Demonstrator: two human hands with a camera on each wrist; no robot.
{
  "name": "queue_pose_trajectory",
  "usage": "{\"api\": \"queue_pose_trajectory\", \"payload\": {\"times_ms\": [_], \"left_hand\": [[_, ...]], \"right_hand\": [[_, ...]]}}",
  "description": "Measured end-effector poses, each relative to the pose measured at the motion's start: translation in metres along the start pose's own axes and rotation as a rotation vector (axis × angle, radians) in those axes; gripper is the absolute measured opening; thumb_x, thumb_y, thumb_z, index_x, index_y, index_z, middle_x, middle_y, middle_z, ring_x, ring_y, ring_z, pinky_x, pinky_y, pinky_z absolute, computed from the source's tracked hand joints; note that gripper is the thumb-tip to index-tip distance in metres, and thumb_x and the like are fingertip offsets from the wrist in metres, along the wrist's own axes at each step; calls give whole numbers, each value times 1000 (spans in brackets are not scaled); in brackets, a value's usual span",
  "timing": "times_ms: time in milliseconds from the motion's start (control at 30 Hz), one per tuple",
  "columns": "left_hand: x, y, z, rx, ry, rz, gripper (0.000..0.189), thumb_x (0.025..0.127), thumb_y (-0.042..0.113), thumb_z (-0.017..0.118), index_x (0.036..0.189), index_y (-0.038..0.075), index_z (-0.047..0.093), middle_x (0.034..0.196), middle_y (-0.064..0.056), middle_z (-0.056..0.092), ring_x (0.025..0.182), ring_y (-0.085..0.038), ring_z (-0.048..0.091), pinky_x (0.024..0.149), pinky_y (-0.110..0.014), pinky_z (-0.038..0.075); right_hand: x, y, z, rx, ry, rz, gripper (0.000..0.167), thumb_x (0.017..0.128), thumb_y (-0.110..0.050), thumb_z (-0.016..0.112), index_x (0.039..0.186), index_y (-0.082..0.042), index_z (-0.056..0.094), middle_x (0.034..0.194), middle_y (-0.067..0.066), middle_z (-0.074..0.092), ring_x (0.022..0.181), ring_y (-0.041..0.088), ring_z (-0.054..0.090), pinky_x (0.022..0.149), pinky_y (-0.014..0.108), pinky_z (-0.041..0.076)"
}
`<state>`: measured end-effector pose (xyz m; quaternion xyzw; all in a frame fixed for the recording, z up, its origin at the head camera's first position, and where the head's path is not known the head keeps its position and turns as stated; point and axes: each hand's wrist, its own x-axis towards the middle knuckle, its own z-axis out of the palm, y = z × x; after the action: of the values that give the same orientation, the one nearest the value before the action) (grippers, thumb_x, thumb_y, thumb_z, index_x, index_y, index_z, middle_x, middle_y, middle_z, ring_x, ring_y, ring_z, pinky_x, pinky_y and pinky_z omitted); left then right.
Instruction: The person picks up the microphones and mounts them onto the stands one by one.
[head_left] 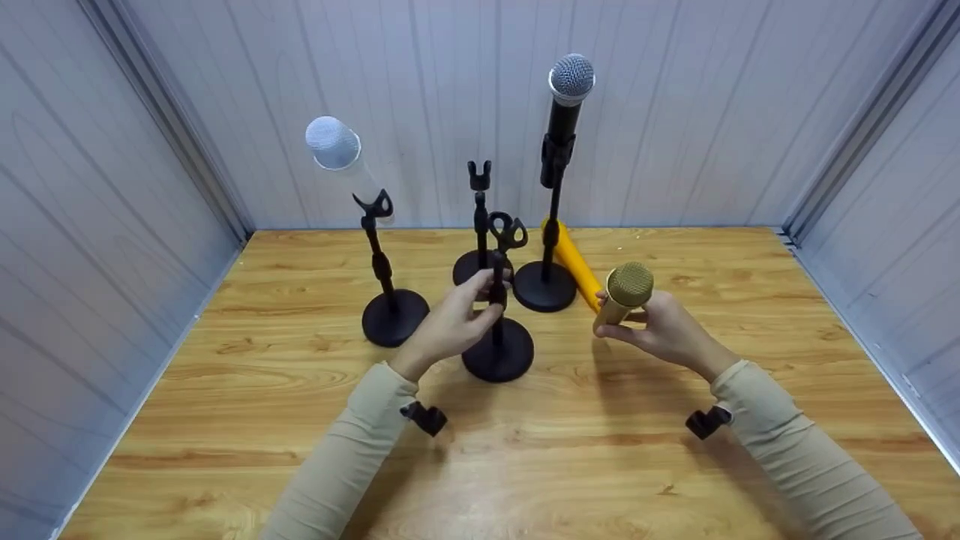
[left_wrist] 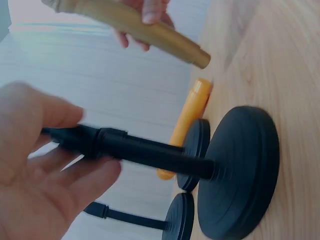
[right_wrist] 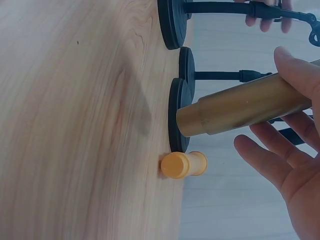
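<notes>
Four black stands rise from the wooden desk (head_left: 510,465), and a person's two hands work among them. The left hand (head_left: 457,319) has its fingers curled round the pole of the front stand (head_left: 499,356), thumb on one side and fingertips on the other; the clip at the top of that stand holds nothing. The right hand (head_left: 661,330) pinches a gold microphone (head_left: 624,294) between thumb and fingers, with some of the fingers spread apart. The gold microphone is above the desk to the right of the front stand, well apart from its clip, tilted with its mesh head up.

The left stand (head_left: 382,262) carries a white microphone (head_left: 337,148), its body faint against the pale wall (head_left: 420,60). Behind the front stand is the back stand (head_left: 481,217), its clip also bare. Just beside it, the right stand (head_left: 552,234) bears a black microphone (head_left: 564,120) with a silver head. A yellow tube (head_left: 576,264) lies near the right stand's base.
</notes>
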<state>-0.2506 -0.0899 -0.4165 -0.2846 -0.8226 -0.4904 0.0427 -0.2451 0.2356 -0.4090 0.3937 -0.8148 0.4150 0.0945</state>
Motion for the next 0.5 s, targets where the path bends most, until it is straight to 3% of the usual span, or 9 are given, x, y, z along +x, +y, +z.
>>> {"api": "queue_pose_trajectory", "payload": {"times_ms": [67, 200, 367, 500], "left_hand": [[-2, -1, -3, -15, -33, -21, 40, 103, 7, 59, 143, 10, 54, 130, -5, 63, 121, -19, 60, 94, -33, 54], [-2, -3, 0, -10, -17, -4, 37, 102, 9, 63, 139, 10, 59, 126, -6, 66, 117, -20, 64, 94, -34, 54], [-1, 0, 15, -32, 1, 68, 33, 98, 9, 69, 130, 5, 63, 118, -10, 69, 104, -22, 69, 87, -30, 57], [1, 5, 27, 8, 20, 126, 31, 97, 8, 69, 127, 1, 63, 115, -12, 69, 104, -21, 68, 85, -28, 57]], "right_hand": [[0, 0, 0, -3, 5, -2, 41, 79, 10, 82, 117, 2, 68, 109, 15, 69, 92, 28, 71, 76, 41, 60], [0, -1, -1, -5, 8, 3, 41, 79, 9, 82, 117, 2, 68, 109, 15, 69, 92, 29, 71, 76, 42, 60], [2, -3, -2, 5, 16, 2, 42, 79, 10, 81, 118, 4, 67, 112, 19, 69, 95, 32, 71, 77, 44, 60], [6, -6, -4, 17, 26, 4, 45, 79, 11, 81, 120, 5, 64, 119, 24, 67, 98, 35, 70, 78, 43, 60]]}}
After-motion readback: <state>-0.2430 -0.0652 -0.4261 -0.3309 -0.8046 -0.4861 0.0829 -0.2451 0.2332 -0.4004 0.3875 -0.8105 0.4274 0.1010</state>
